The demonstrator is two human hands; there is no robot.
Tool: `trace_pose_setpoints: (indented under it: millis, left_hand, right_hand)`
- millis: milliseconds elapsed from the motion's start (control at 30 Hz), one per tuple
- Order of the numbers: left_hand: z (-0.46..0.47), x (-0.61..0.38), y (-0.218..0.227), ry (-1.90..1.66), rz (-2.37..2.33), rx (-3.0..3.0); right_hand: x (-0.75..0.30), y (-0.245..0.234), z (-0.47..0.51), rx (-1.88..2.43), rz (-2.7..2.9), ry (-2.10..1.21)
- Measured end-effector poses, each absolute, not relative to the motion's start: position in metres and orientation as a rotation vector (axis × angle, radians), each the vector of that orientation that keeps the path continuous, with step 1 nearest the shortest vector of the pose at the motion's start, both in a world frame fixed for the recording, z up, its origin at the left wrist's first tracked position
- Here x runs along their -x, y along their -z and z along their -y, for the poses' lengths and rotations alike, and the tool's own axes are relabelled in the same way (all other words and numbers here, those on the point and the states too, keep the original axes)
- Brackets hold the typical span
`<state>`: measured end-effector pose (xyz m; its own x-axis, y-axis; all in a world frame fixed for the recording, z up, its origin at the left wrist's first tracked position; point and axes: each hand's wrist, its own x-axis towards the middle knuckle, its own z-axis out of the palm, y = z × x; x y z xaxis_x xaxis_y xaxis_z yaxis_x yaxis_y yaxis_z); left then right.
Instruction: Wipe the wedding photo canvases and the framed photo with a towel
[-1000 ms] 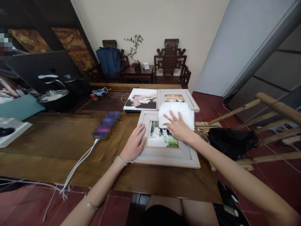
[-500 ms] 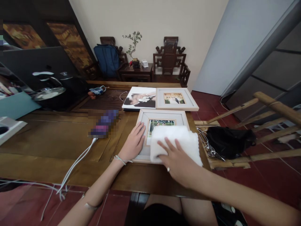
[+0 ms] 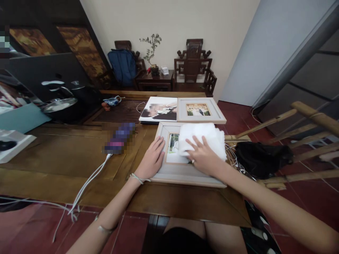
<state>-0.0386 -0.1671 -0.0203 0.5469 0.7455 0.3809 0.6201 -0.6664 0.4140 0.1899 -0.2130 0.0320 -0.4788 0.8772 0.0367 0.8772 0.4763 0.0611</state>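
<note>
A picture frame (image 3: 196, 176) with a pale wooden border and a wide grey mat lies flat at the near right of the table. My left hand (image 3: 153, 155) rests on its left border, fingers stretched out and holding nothing. Under my right hand (image 3: 201, 155) is a folded white cloth (image 3: 202, 132), pressed onto the frame's upper right part with fingers spread over it. The cloth hides most of the photo (image 3: 173, 148), whose left side still shows.
Behind lie a second frame (image 3: 219, 114) and a white-edged photo panel (image 3: 159, 100). A blurred phone (image 3: 120, 137) with white cables (image 3: 90, 180) is to the left. A pot (image 3: 59, 106) stands farther left. A bamboo chair (image 3: 312, 113) holding a black bag (image 3: 261, 158) is on the right.
My right hand has slid the cloth away from me and slightly right, uncovering the frame's lower edge and covering its upper right. My left hand stays on the left border.
</note>
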Motion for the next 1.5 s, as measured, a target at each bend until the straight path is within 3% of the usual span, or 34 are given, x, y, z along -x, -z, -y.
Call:
trace_pose_setpoints:
  millis: [267, 733, 867, 1167, 1300, 1500]
  left_hand:
    - [0.167, 0.039, 0.021, -0.765, -1.165, -2.568]
    - [0.167, 0.039, 0.019, -0.772, -1.148, -2.556]
    - [0.167, 0.039, 0.020, -0.778, -1.155, -2.553]
    - [0.166, 0.038, 0.022, -0.776, -1.166, -2.571]
    - [0.167, 0.039, 0.022, -0.767, -1.163, -2.582]
    - [0.167, 0.040, 0.020, -0.755, -1.158, -2.573]
  right_hand:
    - [-0.163, -0.061, 0.299, 1.467, 2.738, -0.388]
    - [-0.218, -0.027, 0.162, 1.556, 2.618, 0.341]
    - [-0.202, -0.023, 0.180, 1.622, 2.657, 0.244]
    - [-0.163, -0.052, 0.295, 1.435, 2.813, -0.352]
    - [-0.165, -0.036, 0.282, 1.376, 2.771, -0.228]
    - [-0.200, -0.025, 0.185, 1.451, 2.690, 0.130]
